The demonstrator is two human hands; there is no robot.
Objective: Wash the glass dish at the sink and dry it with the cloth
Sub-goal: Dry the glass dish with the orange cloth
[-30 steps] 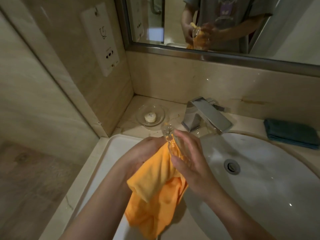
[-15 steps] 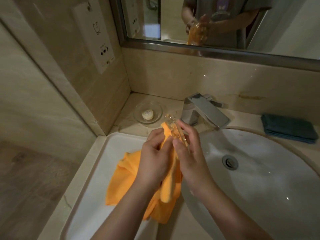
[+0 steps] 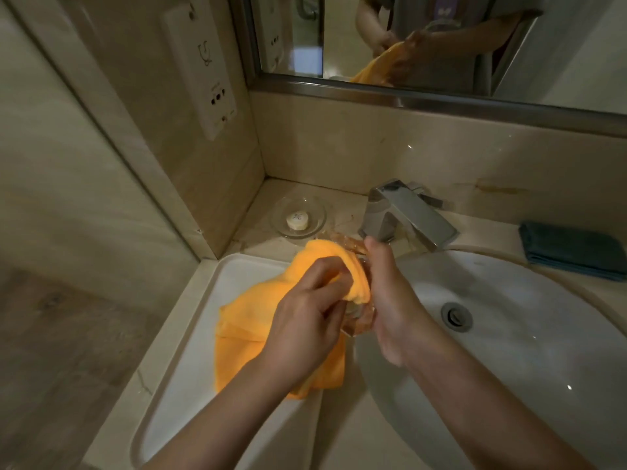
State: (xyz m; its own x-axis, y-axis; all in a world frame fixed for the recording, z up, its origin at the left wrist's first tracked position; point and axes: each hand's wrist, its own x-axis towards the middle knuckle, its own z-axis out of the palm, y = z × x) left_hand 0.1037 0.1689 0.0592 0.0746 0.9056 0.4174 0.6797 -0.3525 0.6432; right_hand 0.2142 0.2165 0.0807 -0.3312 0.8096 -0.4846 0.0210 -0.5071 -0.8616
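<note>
- Right, drying stage by the look of it: the dish (image 3: pixel 356 318) is held on edge at the centre of the view, over the tabletop strip between the tray (image 3: pixel 190 334) at 9 o'clock and the sink (image 3: pixel 509 334) at 3 o'clock.
- The left hand (image 3: pixel 305 330) has its fingers curled, pinching a bunch of cloth (image 3: pixel 258 320) against the glass; the rest of the cloth hangs down towards 7 o'clock.
- The right hand (image 3: pixel 390 300) grips the dish by its rim, thumb up at 12 o'clock, the other fingers hidden behind the glass.
- The far rim pokes out just above the cloth, close under the tap (image 3: pixel 403 215).
- Risk one, I'd say: wet glass in an edge-only grip. A hard rub from the left hand could twist it loose, and it drops onto hard ceramic.
- Risk two: that top rim could knock the tap spout if the hands lift.
- Risk three: the soap dish (image 3: pixel 298 217) sits at 11 o'clock, near the hands; a swinging cloth could drag it.
- The folded towel (image 3: pixel 573 249) at 2 o'clock lies well apart.
</note>
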